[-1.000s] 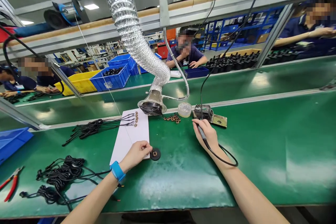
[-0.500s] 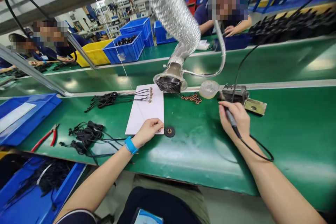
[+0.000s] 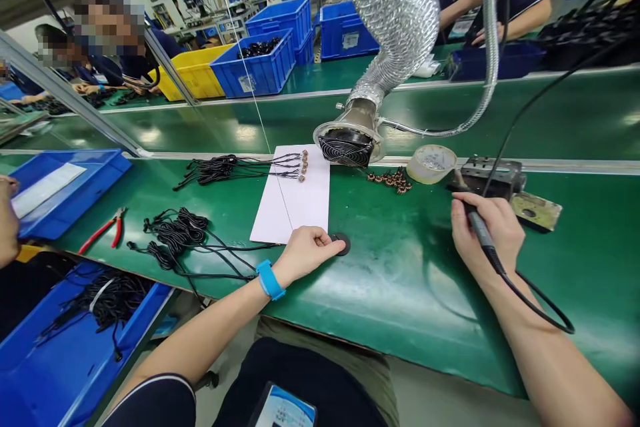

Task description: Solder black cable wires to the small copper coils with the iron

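Thumb and curled fingers of my left hand (image 3: 311, 252) grip a small black disc (image 3: 343, 242) lying on the green bench; the thumb covers much of its face. A soldering iron (image 3: 481, 230) is in my closed right hand (image 3: 495, 233), its tip end up by the iron stand (image 3: 493, 173). White paper (image 3: 295, 207) lies just beyond my left hand. On it rest the ends of black cables (image 3: 220, 169) with small copper-coloured parts (image 3: 303, 167) on them. More such loose parts (image 3: 395, 180) form a pile right of the paper.
Above the bench hangs a foil fume duct (image 3: 395, 27) with a fan (image 3: 347, 147). A round clear tub (image 3: 431, 163) stands near the iron stand. To the left are black cable bundles (image 3: 177, 233), red-handled cutters (image 3: 107, 230) and blue bins (image 3: 107, 160). A co-worker's arm (image 3: 6, 220) enters at far left.
My left hand has shifted onto the black disc, the thumb now over its face. My right hand still holds the soldering iron. The camera view has shifted; a co-worker's arm has appeared at left.
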`<control>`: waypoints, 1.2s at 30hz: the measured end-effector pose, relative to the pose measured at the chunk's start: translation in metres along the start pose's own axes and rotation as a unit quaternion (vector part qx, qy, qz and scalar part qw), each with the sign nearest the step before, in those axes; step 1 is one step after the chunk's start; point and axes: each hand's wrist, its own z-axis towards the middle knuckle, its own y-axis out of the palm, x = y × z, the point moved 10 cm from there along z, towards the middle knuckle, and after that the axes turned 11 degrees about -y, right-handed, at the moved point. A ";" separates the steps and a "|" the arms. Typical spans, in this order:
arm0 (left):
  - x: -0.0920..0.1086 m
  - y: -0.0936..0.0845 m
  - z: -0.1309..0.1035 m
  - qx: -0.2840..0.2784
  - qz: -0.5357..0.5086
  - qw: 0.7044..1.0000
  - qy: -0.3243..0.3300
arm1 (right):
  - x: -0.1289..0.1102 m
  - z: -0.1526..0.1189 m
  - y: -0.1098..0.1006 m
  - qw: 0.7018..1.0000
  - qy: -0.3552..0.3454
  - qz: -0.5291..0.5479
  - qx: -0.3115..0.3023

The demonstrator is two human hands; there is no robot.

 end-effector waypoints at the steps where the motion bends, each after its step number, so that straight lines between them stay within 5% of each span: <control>1: -0.001 0.000 0.001 -0.005 0.000 1.000 0.001 | 0.000 0.000 0.000 1.000 0.000 0.001 0.000; 9: -0.002 -0.002 0.000 -0.074 -0.039 0.996 0.020 | 0.000 0.000 0.001 1.000 -0.009 0.002 -0.001; 22: 0.001 -0.003 0.002 -0.046 -0.045 0.998 -0.005 | 0.009 -0.004 0.007 0.999 0.020 -0.010 -0.029; 36: -0.002 0.005 0.002 -0.104 -0.011 0.994 0.030 | 0.005 -0.001 0.002 1.000 0.012 -0.013 -0.008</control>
